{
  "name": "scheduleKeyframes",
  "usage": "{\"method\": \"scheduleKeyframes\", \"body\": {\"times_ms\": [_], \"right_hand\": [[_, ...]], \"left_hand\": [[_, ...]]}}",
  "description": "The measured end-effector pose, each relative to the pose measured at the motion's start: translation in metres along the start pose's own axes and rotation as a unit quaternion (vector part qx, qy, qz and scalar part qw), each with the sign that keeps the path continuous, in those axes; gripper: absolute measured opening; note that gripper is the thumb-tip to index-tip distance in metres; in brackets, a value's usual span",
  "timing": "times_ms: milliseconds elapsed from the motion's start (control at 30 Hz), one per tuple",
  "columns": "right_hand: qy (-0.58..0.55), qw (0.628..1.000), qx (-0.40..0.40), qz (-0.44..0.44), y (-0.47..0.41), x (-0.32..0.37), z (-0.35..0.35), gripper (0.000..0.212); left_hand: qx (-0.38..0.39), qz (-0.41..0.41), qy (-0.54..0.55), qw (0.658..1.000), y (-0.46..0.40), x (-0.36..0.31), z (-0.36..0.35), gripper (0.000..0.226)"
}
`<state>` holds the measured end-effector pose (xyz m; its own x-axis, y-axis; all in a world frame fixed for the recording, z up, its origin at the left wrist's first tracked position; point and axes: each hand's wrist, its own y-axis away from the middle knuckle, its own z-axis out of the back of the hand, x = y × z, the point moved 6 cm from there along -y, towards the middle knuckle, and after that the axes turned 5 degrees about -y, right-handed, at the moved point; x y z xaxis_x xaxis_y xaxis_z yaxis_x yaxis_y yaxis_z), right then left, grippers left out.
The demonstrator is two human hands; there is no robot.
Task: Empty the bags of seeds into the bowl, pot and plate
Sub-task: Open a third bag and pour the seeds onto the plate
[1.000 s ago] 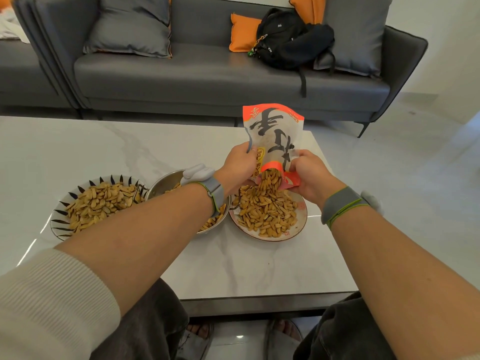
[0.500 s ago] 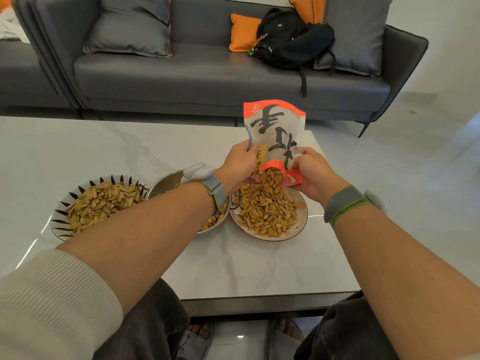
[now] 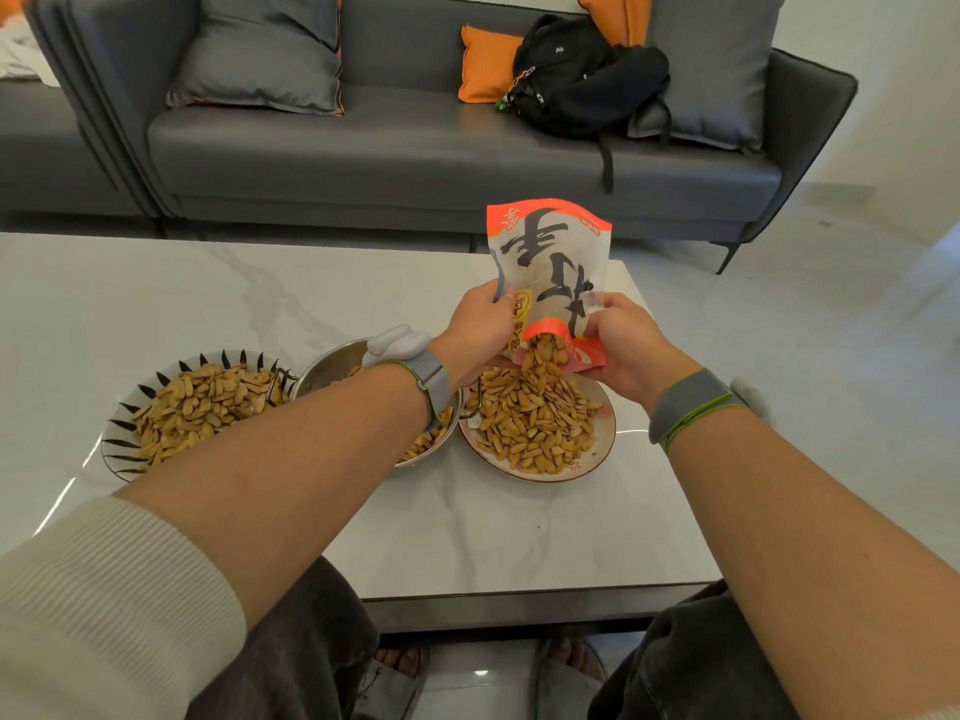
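The wide white marble-patterned table (image 3: 208,304) carries three vessels in a row near its front edge, close enough to reach without leaning. Furthest left sits the round bowl with black spiked rim markings (image 3: 111,441), already heaped with seeds. Beside it, touching or nearly so, is the shiny steel pot (image 3: 322,363), partly hidden under the left forearm, with seeds showing inside. To its right lies the shallow pale ceramic plate with a brownish rim (image 3: 605,439), where a mound is building.

Above that plate the orange-and-white printed seed bag (image 3: 550,262) is held upside down, mouth low over the pile, likely so the seeds drop a short way and do not scatter. The left hand (image 3: 478,330) grasps the bag's left edge, fingers curled around it; the right hand (image 3: 618,345) pinches the right side near the opening, seemingly to hold the mouth spread. The tan striped seeds (image 3: 535,423) stream from mouth onto mound.
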<state>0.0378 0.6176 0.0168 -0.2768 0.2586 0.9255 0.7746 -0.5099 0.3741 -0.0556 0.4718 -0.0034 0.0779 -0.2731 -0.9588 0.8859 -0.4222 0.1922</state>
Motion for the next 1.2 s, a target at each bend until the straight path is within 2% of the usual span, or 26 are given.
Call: {"method": "scheduleKeyframes", "body": {"times_ms": [167,500,633,800,1200], "right_hand": [[0.006,1.000,0.021,-0.012,0.005,-0.003,-0.004,0.053],[0.002,1.000,0.013,-0.016,0.009,-0.007,-0.005,0.049],[-0.011,1.000,0.002,-0.001,0.003,-0.002,-0.001,0.058],[-0.008,1.000,0.002,-0.003,0.003,-0.005,-0.003,0.057],[-0.018,1.000,0.012,-0.001,0.005,-0.001,-0.003,0.055]], "left_hand": [[-0.005,0.000,-0.020,1.000,-0.002,0.005,0.001,0.039],[0.006,-0.007,-0.039,0.999,-0.002,0.008,0.000,0.038],[-0.021,-0.036,-0.050,0.998,-0.004,0.001,0.003,0.038],[-0.033,-0.049,-0.085,0.995,-0.006,0.001,0.002,0.043],[-0.020,-0.048,-0.068,0.996,-0.007,-0.001,0.000,0.040]]}}
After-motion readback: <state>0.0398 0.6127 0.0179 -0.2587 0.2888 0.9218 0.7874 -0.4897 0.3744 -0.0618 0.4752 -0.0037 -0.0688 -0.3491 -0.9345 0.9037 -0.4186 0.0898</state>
